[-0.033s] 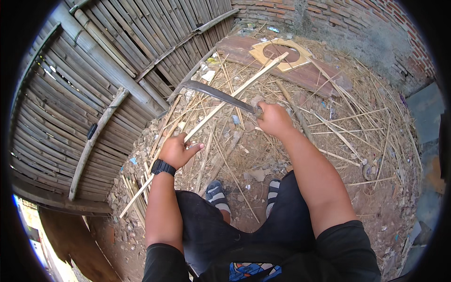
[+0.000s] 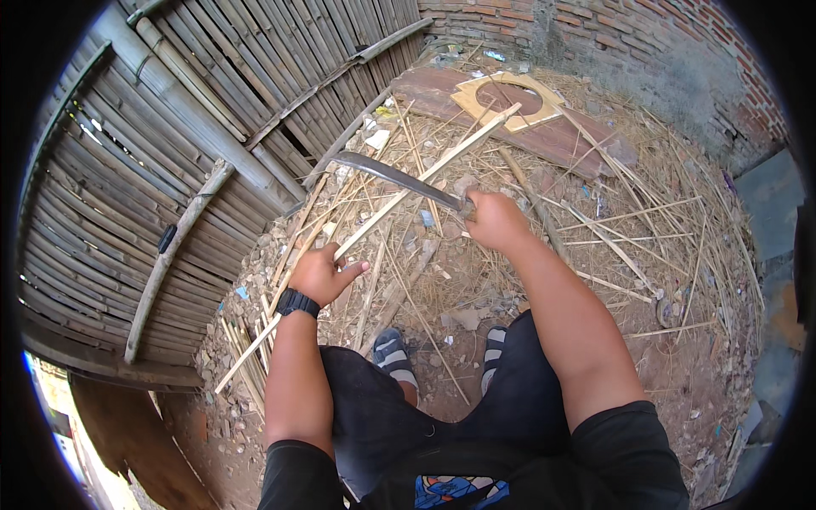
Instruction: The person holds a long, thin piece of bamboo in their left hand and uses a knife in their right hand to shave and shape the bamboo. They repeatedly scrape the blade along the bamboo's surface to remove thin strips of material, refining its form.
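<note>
My left hand (image 2: 318, 274), with a black watch on the wrist, is closed around a long pale split-bamboo strip (image 2: 372, 223). Its thumb sticks out to the right. The strip runs slantwise from beside my left forearm to the far middle. In my right hand (image 2: 495, 219) is the handle of a machete (image 2: 391, 175), mostly covered by the fingers. The dark blade, curved at its tip, points left and crosses over the strip beyond my left hand. Whether the blade touches the strip, I cannot tell.
Several thin bamboo strips (image 2: 671, 238) litter the straw-covered ground on the right. Beyond lie a brown board (image 2: 416, 89) and a yellowish panel with a round hole (image 2: 467, 95). A bamboo wall (image 2: 93, 229) stands left, a brick wall (image 2: 633, 51) far right. My sandalled feet (image 2: 393, 355) are below.
The machete blade has dipped slightly toward me, and the far end of the strip sits a little lower. Both hands keep their hold.
</note>
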Demonstrator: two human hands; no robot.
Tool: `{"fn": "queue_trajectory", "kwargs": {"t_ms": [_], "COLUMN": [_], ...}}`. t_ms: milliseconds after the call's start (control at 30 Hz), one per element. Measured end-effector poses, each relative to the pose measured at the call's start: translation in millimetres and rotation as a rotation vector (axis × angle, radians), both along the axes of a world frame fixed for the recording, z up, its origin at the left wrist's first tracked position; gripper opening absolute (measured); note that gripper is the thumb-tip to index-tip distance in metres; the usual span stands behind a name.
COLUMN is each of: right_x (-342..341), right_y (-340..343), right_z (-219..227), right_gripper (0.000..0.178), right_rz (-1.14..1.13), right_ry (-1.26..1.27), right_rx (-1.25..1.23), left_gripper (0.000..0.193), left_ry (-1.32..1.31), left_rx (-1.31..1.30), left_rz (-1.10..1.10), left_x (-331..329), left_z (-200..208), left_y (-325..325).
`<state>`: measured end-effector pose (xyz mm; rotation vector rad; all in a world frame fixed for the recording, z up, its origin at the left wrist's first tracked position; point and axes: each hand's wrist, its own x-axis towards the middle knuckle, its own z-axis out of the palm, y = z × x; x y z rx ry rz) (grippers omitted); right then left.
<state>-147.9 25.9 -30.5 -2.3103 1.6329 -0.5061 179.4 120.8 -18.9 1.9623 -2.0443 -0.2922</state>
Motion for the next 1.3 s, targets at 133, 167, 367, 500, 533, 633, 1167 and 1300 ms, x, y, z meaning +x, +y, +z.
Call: {"fn": "queue_trajectory", "kwargs": {"t_ms": [133,167,367,500,533,633,1167,1300], "right_x": [10.2,11.5,12.6,16.3,17.8,20.2,-17.7,4.6], "right_y": [13.2,14.3,9.4,9.7,10.3,15.5,-4.9,17.0], "right_z": [5.0,2.6,-3.6,-2.0,0.9,10.0,-2.5,17.1], "right_gripper": [0.038,0.038,0.032,0.03,0.03,0.029,0.036,0.035], "right_rz": [-0.009,0.007,0.12,0.063,0.059,0.047,-0.129,0.083], "right_ry": [-0.005,-0.011,0.05,0.065,0.064,0.045,0.017,0.162], "right_rx": [0.022,0.008,-0.077,0.056,0.042,0.012,0.085,0.046], "left_gripper": [0.059,0.058,0.057,0.059,0.059,0.058,0.052,0.049], "left_ry": [0.031,0.067,0.06,0.011,0.014,0.075,0.004,0.146], "left_rx": [0.075,0.067,0.009,-0.03,-0.012,0.007,0.186,0.232], "left_rz": [0.054,0.041,-0.018,-0.031,-0.027,0.004,-0.057,-0.007], "left_x": [2.2,1.2,-16.4,-11.1,-9.6,-17.6,-9.5,-10.5], "left_z": [-5.8,-7.7,-0.3,-4.4,-6.1,-8.0,-11.8,-16.8], "left_y": [3.4,4.4,1.4,-8.4,-7.6,-5.0,3.8,1.8]}}
